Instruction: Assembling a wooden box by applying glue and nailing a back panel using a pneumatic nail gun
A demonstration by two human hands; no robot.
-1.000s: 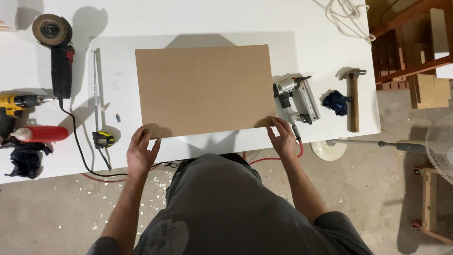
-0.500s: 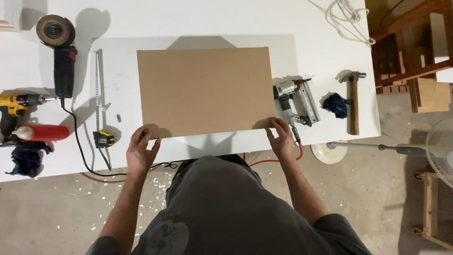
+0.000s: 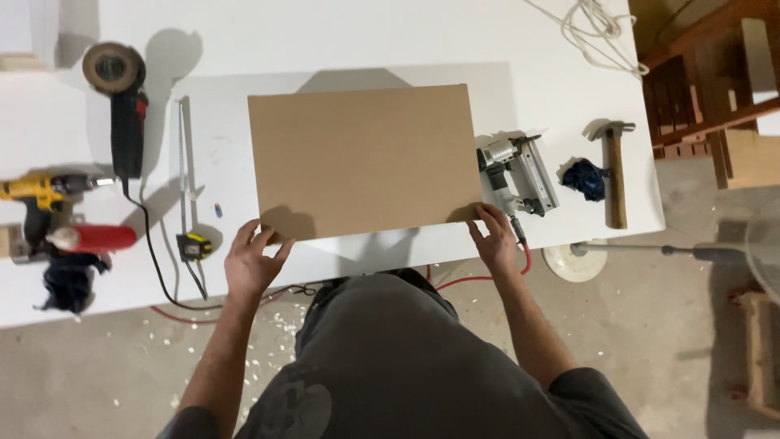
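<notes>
A brown rectangular board (image 3: pixel 363 158) lies flat on the white worktable (image 3: pixel 341 41). My left hand (image 3: pixel 253 260) rests at the board's near left corner, fingers spread and touching its edge. My right hand (image 3: pixel 493 236) is at the near right corner, fingertips on the board's edge. Neither hand wraps around anything. My torso in a dark shirt fills the lower middle of the view.
Left of the board lie a metal ruler (image 3: pixel 182 162), a tape measure (image 3: pixel 193 244), an angle grinder (image 3: pixel 122 106), a yellow drill (image 3: pixel 36 191) and a red cylinder (image 3: pixel 93 238). To the right are a nail gun (image 3: pixel 520 179), a hammer (image 3: pixel 615 171), a blue cloth and a rope coil (image 3: pixel 589 32).
The view has shifted slightly; the board and both hands stay at the same corners, with no clear movement.
</notes>
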